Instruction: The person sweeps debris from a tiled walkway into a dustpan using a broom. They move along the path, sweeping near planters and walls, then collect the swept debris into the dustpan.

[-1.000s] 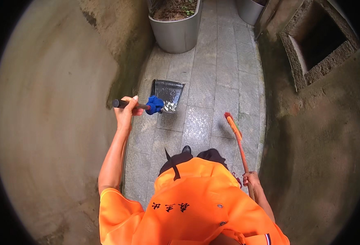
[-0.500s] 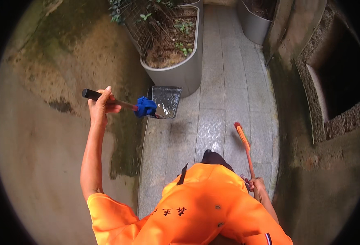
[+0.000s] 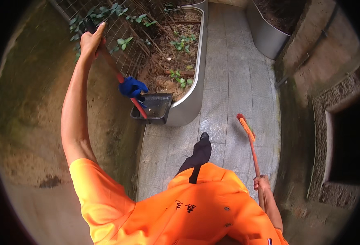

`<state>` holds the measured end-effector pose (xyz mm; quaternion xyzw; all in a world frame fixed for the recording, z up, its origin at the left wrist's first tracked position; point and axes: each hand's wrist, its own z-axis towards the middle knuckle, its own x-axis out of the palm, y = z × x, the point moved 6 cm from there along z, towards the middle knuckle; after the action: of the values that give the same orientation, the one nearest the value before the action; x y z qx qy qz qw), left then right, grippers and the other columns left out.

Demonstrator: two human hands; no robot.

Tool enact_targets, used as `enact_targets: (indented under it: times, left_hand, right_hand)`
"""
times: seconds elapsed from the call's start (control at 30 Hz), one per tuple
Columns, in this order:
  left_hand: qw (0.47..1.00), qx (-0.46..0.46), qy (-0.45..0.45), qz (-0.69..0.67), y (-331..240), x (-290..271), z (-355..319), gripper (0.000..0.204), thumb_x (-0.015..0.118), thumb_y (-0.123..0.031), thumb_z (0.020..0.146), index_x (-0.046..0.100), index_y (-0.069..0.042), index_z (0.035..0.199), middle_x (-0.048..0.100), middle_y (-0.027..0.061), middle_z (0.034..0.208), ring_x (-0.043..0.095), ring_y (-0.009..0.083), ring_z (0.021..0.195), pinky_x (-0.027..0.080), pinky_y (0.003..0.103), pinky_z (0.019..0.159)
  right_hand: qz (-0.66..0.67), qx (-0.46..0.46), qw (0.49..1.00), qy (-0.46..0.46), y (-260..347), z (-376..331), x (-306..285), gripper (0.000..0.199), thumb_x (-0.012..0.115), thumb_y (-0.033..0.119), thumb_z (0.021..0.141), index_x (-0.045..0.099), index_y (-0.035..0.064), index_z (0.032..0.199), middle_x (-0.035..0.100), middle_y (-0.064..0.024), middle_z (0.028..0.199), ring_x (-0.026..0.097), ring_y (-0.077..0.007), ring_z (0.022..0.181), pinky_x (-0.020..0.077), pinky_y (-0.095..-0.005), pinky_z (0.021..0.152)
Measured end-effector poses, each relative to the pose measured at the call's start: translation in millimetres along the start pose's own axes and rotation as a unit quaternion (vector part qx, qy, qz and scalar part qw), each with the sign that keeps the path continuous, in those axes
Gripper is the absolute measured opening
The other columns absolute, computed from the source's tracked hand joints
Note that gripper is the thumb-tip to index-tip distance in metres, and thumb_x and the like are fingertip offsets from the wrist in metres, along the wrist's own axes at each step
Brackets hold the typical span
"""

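While we hold dustpan point(image 3: 154, 108) raised beside steel planter point(image 3: 190, 104), left hand point(image 3: 91, 41) clamped on its long handle, right hand point(image 3: 261, 182) clamped on broom point(image 3: 247, 134). Risk: pan tilts, debris spills onto paving; rim may knock planter.

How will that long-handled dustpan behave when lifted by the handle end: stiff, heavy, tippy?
Likely stiff: the dustpan hangs on a straight handle from the left hand. Probably light, since one raised arm carries it. It may swing or tip, because the pan hangs far from the grip.
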<state>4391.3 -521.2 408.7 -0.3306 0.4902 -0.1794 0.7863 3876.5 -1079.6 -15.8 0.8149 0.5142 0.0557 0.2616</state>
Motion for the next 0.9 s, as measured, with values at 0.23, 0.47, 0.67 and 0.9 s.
enact_targets:
  times: [0.23,0.47,0.67,0.9]
  left_hand:
    - [0.995,-0.035,0.096,0.007,38.7,164.7,168.7,0.054,0.062,-0.05,0.073,0.055,-0.002,0.049,0.05,0.0053,0.045,0.048,0.0148,0.037,0.035,0.027,0.035]
    - [0.979,0.026,0.122,0.159,35.3,221.8,178.4,0.051,0.057,-0.053,0.073,0.061,-0.007,0.052,0.057,0.0029,0.049,0.057,0.0147,0.048,0.044,0.028,0.051]
    - [0.958,-0.19,0.058,-0.208,86.2,237.6,110.9,0.035,0.063,-0.031,0.078,0.049,-0.007,0.058,0.04,-0.0001,0.043,0.041,0.0122,0.036,0.034,0.027,0.036]
    - [0.941,-0.252,-0.018,-0.225,51.9,202.7,80.9,0.033,0.059,-0.02,0.081,0.036,-0.012,0.059,0.031,-0.0036,0.044,0.028,0.0079,0.032,0.023,0.025,0.032]
  right_hand:
    - [0.013,0.091,0.996,0.023,115.6,36.2,23.8,0.007,0.05,0.001,0.07,0.043,-0.0008,0.072,0.041,-0.0046,0.05,0.037,-0.0128,0.033,0.0288,-0.0288,0.03]
    - [-0.078,0.089,0.993,-0.006,219.3,86.9,25.2,0.005,0.049,0.002,0.07,0.048,-0.0029,0.067,0.041,-0.0052,0.048,0.036,-0.0134,0.031,0.0296,-0.0291,0.029]
    - [-0.128,0.078,0.987,0.054,328.1,138.7,39.0,0.006,0.05,0.001,0.068,0.045,-0.0007,0.066,0.041,-0.0051,0.048,0.038,-0.0131,0.032,0.0277,-0.0277,0.029]
    - [-0.259,-0.054,0.948,0.177,432.3,152.9,39.7,0.005,0.049,0.001,0.07,0.046,-0.0014,0.072,0.045,-0.005,0.051,0.04,-0.0123,0.032,0.0309,-0.0253,0.03]
